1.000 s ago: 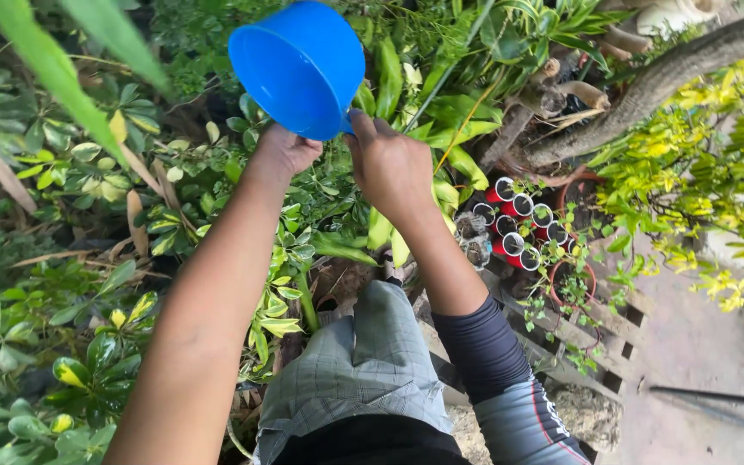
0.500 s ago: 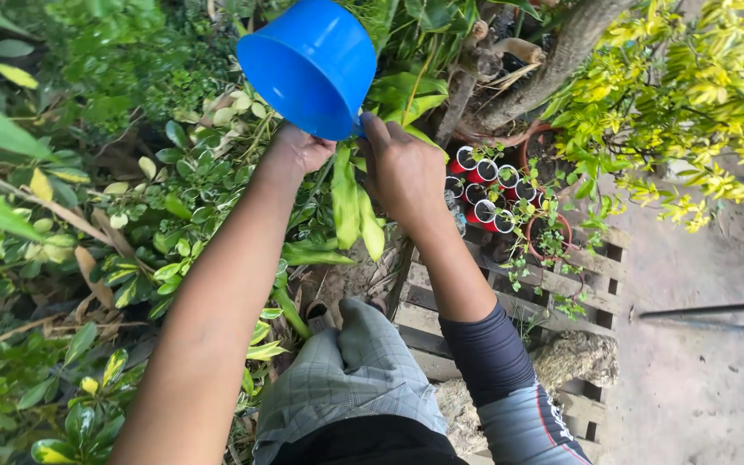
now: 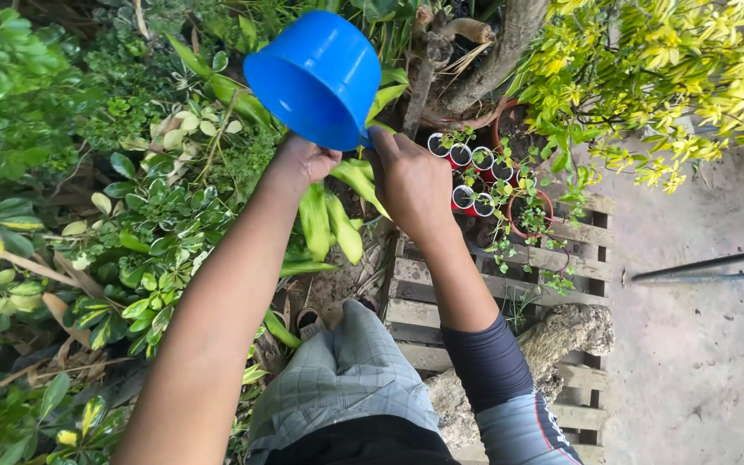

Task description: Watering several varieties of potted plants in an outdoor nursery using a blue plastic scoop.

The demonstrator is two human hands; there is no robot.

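1. Your left hand (image 3: 303, 162) and right hand (image 3: 411, 181) were closed on the round blue plastic dipper (image 3: 316, 77), upper centre of frame.
2. The dipper looked light, stiff and smooth; grip near its base.
3. Small red pots (image 3: 462, 176) stood centre right.

Blue plastic dipper (image 3: 319, 73): round, tapered cup shape, smooth outer wall, flared rim. Held up in the air above green foliage, tipped over, mouth facing lower left and away from camera, base toward upper right. Inside not visible. Handle end hidden behind hands.
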